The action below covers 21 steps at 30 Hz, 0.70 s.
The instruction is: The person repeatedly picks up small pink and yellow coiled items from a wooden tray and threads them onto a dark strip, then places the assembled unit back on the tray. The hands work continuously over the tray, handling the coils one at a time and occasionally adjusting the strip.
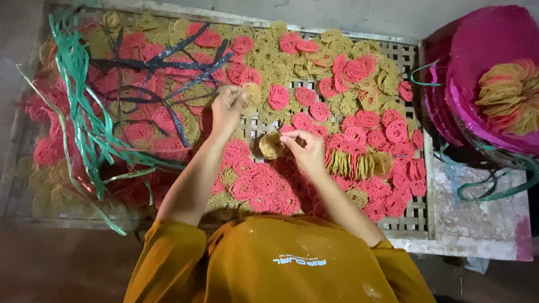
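Slatted tray (412, 53) holds pink and yellow discs (359, 132).

Dim, uneven light; left side shadowed, edges soft.

A slatted bamboo drying rack (412, 210) rests on a pale, stained concrete ledge (477, 224), with a grey wall (359, 14) behind it, dim brown floor (62, 264) in the foreground, and low, uneven light that leaves the left side in shadow.
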{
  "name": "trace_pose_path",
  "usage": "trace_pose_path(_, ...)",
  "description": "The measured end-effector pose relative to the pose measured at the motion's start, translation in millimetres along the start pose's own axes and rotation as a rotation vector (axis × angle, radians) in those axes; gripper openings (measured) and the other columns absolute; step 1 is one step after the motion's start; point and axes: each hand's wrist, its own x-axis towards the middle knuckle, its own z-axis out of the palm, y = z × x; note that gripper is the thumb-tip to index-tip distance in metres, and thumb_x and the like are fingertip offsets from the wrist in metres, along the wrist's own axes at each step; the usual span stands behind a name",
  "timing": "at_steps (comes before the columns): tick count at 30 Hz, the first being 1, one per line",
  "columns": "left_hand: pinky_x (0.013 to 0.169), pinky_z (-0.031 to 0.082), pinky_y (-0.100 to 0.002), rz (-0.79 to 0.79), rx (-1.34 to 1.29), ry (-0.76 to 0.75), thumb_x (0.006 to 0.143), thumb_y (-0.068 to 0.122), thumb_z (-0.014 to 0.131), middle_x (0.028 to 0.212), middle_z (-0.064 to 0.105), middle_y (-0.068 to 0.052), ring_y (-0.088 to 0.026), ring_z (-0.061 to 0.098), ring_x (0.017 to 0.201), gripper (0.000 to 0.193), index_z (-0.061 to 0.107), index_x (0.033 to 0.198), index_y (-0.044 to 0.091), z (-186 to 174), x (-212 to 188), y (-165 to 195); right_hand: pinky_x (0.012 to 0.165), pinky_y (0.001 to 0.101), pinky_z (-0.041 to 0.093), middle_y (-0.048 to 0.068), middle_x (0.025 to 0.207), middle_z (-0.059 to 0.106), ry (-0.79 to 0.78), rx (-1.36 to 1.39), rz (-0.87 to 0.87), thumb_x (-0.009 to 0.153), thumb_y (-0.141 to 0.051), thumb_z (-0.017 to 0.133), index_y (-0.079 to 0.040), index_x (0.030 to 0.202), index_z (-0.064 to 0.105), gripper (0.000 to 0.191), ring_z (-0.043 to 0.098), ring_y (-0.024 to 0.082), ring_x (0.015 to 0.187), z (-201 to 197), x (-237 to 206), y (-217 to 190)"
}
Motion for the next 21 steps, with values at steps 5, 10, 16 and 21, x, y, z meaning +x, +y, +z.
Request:
trace_pose_path(5,0.083,0.061,-0.033,-0.296,-0.626,-0.119,0.100,0.009,0.064,0.113,0.072,-0.007,-0.015,0.070,0.101,0.025,0.063,0.124,0.006,0.8,-32.1,-22.0,0.074,0.0276,0.057,0.005,0.089,0.077,-0.006,-0.303,-0.056,0.093,-0.009,0.076,-0.003,0.098,0.078,0.008,0.070,0.009,0.080,7.3,2.8,-9.2)
trace_pose_path(10,0.094,0.059,-0.033,-0.434,-0.649,-0.069,0.103,0.017,0.060,0.121,0.073,-0.006,-0.015,0.072,0.107,0.032,0.063,0.133,0.005,-0.5,-50.2,-37.8,0.073,0.0318,0.055,0.010,0.087,0.076,-0.040,-0.428,-0.232,0.091,-0.007,0.076,-0.002,0.094,0.075,0.006,0.071,0.018,0.077,14.2,0.6,-10.9)
trace_pose_path(16,0.093,0.060,-0.039,-0.392,-0.618,-0.121,0.104,0.019,0.057,0.123,0.072,-0.007,-0.018,0.070,0.107,0.036,0.064,0.137,0.007,14.9,-72.4,-40.5,0.077,0.0396,0.055,0.014,0.088,0.075,-0.003,-0.630,-0.397,0.087,-0.007,0.078,-0.002,0.088,0.073,0.007,0.073,0.028,0.081,14.4,2.8,-3.2)
trace_pose_path(21,0.109,0.050,-0.042,0.060,-0.251,-0.160,0.107,0.016,0.056,0.131,0.073,-0.008,-0.020,0.068,0.121,0.033,0.068,0.137,0.008,18.6,-87.8,-36.9,0.073,0.0369,0.056,0.013,0.087,0.075,-0.011,-0.637,-0.364,0.088,-0.008,0.078,-0.002,0.088,0.072,0.008,0.073,0.024,0.077,13.8,3.2,-2.4)
